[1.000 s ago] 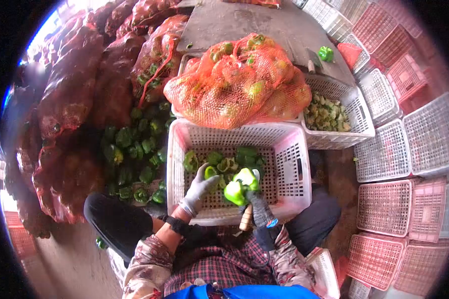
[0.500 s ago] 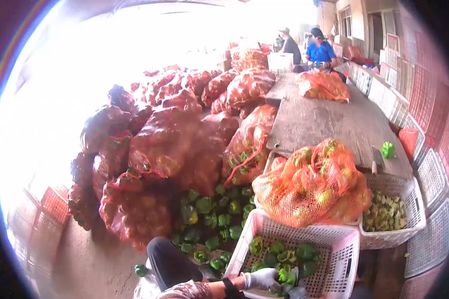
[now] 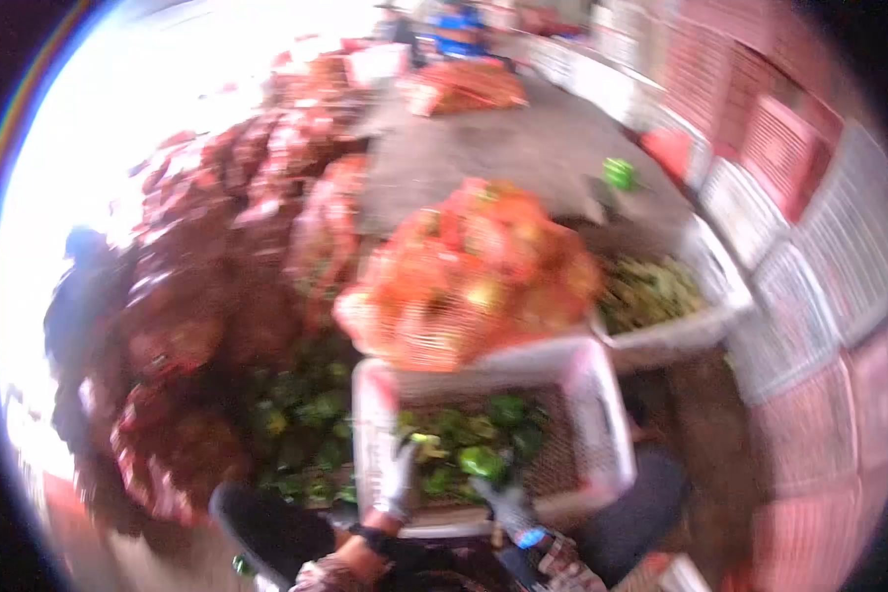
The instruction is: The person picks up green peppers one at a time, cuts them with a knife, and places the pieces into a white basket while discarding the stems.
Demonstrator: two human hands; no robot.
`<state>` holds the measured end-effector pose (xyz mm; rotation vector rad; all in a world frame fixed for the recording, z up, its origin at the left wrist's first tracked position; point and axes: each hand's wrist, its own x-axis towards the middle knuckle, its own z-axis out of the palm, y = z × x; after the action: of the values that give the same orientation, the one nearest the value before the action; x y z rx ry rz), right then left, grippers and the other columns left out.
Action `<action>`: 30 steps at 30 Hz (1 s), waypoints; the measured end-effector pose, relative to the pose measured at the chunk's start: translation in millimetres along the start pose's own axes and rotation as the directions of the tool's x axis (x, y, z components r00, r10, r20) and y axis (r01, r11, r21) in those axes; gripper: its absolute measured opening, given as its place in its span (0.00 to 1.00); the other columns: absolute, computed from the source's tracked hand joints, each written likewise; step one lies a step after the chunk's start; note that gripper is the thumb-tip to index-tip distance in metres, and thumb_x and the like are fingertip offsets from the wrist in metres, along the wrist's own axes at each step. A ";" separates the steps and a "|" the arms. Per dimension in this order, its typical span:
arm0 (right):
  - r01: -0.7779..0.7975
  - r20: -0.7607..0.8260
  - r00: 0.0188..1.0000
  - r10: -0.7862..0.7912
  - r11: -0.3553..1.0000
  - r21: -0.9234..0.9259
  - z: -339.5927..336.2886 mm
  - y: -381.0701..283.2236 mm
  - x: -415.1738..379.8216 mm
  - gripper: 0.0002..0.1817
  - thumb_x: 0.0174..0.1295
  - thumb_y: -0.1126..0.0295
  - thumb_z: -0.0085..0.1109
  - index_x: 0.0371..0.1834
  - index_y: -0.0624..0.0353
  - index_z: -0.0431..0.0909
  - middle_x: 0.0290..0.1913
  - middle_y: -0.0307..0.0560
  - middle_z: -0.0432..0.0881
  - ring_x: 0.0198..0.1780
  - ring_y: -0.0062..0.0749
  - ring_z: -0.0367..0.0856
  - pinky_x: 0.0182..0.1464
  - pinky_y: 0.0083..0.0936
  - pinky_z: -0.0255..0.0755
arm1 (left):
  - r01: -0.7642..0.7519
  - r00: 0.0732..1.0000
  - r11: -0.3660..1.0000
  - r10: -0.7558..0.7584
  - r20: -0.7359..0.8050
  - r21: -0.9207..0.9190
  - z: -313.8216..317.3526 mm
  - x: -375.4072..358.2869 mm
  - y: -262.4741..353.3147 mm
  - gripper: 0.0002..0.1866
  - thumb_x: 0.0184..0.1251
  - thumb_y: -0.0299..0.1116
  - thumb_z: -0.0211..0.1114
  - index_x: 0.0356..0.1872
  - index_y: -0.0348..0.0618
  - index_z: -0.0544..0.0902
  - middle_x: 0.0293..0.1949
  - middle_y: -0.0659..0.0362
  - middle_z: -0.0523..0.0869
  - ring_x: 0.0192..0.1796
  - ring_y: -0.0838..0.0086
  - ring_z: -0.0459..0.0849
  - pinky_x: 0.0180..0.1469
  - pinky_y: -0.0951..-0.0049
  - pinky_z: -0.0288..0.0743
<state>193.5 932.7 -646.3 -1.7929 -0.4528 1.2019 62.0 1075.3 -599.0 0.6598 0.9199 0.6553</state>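
Note:
A white plastic crate (image 3: 607, 434) stands before me with several green bell peppers (image 3: 508, 409) inside. My left hand (image 3: 397, 488), in a pale glove, is at the crate's left inner side. Its fingers look stretched out, beside a yellow-green pepper piece (image 3: 426, 446); blur hides whether they touch. My right hand (image 3: 508, 505), in a grey glove, reaches over the crate's near rim. Its fingers are closed at the lower edge of a bright green bell pepper (image 3: 481, 462). Motion smears both hands.
An orange mesh sack (image 3: 483, 276) bulges behind the crate. To its right, another crate (image 3: 676, 331) holds pale scraps. Loose peppers (image 3: 306, 414) and red sacks (image 3: 207, 296) fill the left. A lone pepper (image 3: 619, 174) sits on the board (image 3: 523, 158). Stacked crates (image 3: 789, 316) line the right.
The view has swung right and down. My hands, close together over the peppers before, are now apart, the left at the crate's left side. The bright green pepper is now by my right hand.

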 end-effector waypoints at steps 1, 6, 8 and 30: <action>0.101 -0.075 0.993 -0.086 0.969 0.224 3.6 0.2 7.7 0.31 0.57 0.58 0.65 0.59 0.62 0.67 0.46 0.47 0.79 0.38 0.26 0.78 0.33 0.24 0.72 | -0.063 0.997 0.998 0.063 0.039 0.012 -2.3 11.5 -9.5 0.15 0.71 0.37 0.50 0.54 0.45 0.73 0.44 0.56 0.82 0.44 0.68 0.82 0.46 0.66 0.78; -0.095 -0.087 0.987 0.136 0.926 0.366 -10.0 -0.6 9.1 0.30 0.59 0.61 0.63 0.63 0.57 0.64 0.44 0.42 0.79 0.32 0.19 0.74 0.28 0.19 0.70 | -0.155 0.904 0.967 0.056 0.424 0.201 117.0 37.6 37.9 0.16 0.72 0.35 0.50 0.57 0.43 0.69 0.46 0.56 0.79 0.48 0.66 0.80 0.48 0.70 0.78; -0.113 -0.123 0.980 0.155 0.949 0.295 -14.1 -4.8 2.6 0.25 0.63 0.60 0.59 0.61 0.54 0.68 0.33 0.39 0.78 0.23 0.20 0.72 0.23 0.21 0.68 | -0.344 0.776 0.928 0.195 0.600 0.143 177.3 83.3 35.4 0.18 0.72 0.37 0.51 0.59 0.43 0.68 0.49 0.57 0.79 0.50 0.66 0.80 0.48 0.70 0.77; 0.671 0.615 0.710 -0.342 0.065 -0.739 73.7 -43.5 -14.6 0.13 0.58 0.64 0.57 0.47 0.48 0.79 0.32 0.48 0.82 0.31 0.45 0.81 0.31 0.38 0.74 | 0.223 0.629 0.335 0.668 -0.397 0.916 -371.2 104.0 124.9 0.20 0.51 0.32 0.62 0.49 0.45 0.79 0.45 0.53 0.82 0.47 0.58 0.80 0.52 0.65 0.74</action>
<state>130.1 980.4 -611.0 -1.9871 -2.2478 0.5602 -240.6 1315.0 -722.2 1.7104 2.1084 0.6427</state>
